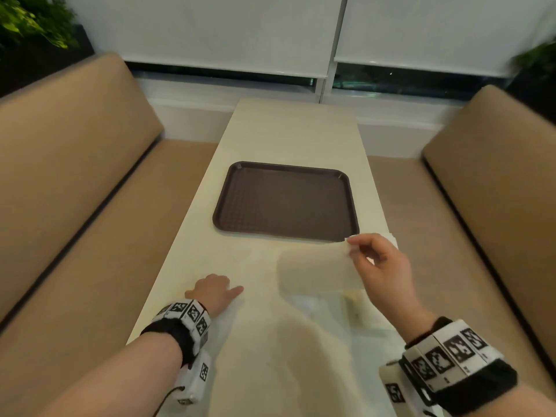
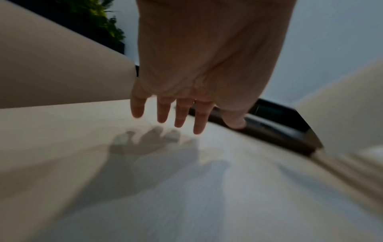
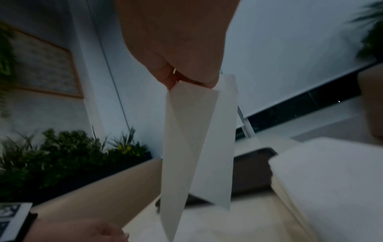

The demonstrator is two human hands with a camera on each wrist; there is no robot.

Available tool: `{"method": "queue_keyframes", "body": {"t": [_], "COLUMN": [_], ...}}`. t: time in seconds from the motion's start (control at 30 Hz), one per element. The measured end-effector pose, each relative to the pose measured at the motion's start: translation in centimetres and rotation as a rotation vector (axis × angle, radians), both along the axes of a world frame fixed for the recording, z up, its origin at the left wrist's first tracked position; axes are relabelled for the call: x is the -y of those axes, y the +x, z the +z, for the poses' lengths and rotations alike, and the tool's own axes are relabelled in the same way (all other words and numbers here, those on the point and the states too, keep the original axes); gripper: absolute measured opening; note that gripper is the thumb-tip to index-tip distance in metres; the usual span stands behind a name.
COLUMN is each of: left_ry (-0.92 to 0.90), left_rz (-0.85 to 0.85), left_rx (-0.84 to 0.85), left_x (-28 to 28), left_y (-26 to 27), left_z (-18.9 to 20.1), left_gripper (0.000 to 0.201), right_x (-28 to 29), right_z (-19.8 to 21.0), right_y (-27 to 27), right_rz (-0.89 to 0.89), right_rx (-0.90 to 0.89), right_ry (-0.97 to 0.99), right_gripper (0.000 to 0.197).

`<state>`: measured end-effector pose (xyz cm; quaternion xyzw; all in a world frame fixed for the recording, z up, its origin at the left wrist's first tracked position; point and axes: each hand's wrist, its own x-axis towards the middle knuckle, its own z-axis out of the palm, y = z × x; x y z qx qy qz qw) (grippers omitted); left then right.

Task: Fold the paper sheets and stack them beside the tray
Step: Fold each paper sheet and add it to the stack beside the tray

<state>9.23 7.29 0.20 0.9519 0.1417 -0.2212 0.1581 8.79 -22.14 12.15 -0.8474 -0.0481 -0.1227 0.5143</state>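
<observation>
The right hand (image 1: 380, 266) pinches a folded white paper sheet (image 1: 316, 269) aloft near the dark brown plastic tray (image 1: 285, 200); the left hand (image 1: 215, 291) hovers flat-fingered over the pale desk (image 1: 288, 130). Folding looks finished: next, lay it on the white stack (image 3: 331, 172) beside the tray, edges aligned.

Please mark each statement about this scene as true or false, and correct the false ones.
1. The right hand pinches a folded paper sheet. True.
2. The tray holds a stack of paper. False: nothing lies in it.
3. The left hand grips a sheet. False: its fingers are spread and hold nothing.
4. A stack of white paper lies near the tray. True.
5. The held sheet lies flat on the table. False: it is lifted above it.
</observation>
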Motion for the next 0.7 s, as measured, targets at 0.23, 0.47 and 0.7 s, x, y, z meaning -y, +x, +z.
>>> {"method": "queue_keyframes", "body": {"t": [0.23, 0.47, 0.7], "left_ry": [-0.740, -1.025, -0.974], "left_rz": [-0.267, -0.463, -0.428], "left_rx": [0.622, 0.373, 0.534], "left_x": [7.4, 15.8, 19.9], "left_y": [0.0, -1.0, -1.9], "left_z": [13.1, 18.2, 17.8], "left_gripper": [0.029, 0.026, 0.012], "right_x": [4.0, 6.8, 10.5], "right_z": [8.0, 10.6, 10.0], "right_y": [-2.4, -4.1, -4.6], "right_rz": [0.189, 0.278, 0.119], "right_rx": [0.067, 0.092, 0.247], "right_ry": [0.084, 0.052, -0.202], "right_gripper": [0.044, 0.046, 0.035]}}
